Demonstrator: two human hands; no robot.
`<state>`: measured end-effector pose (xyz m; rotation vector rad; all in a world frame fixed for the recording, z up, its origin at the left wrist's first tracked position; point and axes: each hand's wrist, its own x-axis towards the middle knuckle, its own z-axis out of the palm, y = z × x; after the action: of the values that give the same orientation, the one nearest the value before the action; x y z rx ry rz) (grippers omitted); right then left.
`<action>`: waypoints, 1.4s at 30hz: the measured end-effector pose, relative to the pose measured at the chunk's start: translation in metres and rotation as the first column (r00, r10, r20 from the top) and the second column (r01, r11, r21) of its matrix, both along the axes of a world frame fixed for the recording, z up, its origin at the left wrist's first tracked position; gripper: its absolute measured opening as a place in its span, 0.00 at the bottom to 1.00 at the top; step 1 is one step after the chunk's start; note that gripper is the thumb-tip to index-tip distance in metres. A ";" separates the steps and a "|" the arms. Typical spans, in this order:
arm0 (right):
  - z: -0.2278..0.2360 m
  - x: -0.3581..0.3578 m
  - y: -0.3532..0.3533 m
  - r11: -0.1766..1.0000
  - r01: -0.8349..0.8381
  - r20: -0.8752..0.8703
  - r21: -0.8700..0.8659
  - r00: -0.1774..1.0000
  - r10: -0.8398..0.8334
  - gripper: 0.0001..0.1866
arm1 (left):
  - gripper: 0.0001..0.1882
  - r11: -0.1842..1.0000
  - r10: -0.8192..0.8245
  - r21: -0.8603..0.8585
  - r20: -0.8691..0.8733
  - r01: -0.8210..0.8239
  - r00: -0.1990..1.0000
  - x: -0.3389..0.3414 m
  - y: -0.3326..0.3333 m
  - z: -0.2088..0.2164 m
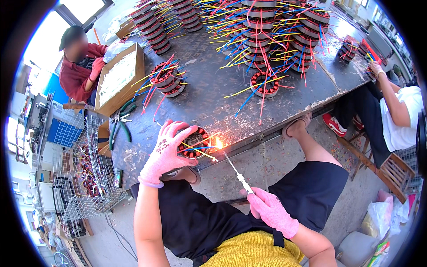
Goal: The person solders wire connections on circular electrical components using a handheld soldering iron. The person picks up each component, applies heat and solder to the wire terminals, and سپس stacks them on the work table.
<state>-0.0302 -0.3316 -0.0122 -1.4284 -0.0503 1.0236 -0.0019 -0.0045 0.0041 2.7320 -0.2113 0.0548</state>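
Note:
My left hand [164, 153], in a pink glove, grips a motor stator [205, 135] at the table's near edge. The stator is a ring with dark red windings; yellow, blue and white wire ends stick out toward me. My right hand [271, 211], also gloved in pink, is closed round a slim white-handled tool with a long thin metal rod [235, 169]. Its tip points at the stator's right side, where a bright orange flame [219, 142] glows. Whether the tip touches the stator I cannot tell. The fingertips behind the stator are partly hidden.
Tall stacks of stators [258, 35] with trailing wires stand across the table [200, 75]. One single stator [264, 84] and a short stack [167, 80] sit nearer. Green-handled pliers [120, 124] lie left, by a cardboard box [120, 80]. Co-workers sit left and right.

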 end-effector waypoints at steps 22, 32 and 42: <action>0.001 0.001 -0.003 0.999 -0.037 0.010 0.014 0.999 0.037 0.18 | 0.47 1.000 -0.020 -0.006 0.061 0.021 0.998 0.003 0.004 0.001; -0.001 -0.002 -0.003 1.000 -0.007 -0.028 0.026 1.000 0.008 0.17 | 0.48 0.999 -0.028 0.019 0.068 0.027 0.997 0.002 0.006 0.001; -0.002 -0.003 0.000 0.999 0.015 -0.066 0.046 0.998 -0.012 0.19 | 0.47 0.999 -0.036 0.012 0.071 0.036 0.997 0.003 0.008 -0.002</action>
<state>-0.0331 -0.3313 -0.0141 -1.3503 -0.0165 1.0516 0.0006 0.0036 0.0025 2.7388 -0.2816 0.1417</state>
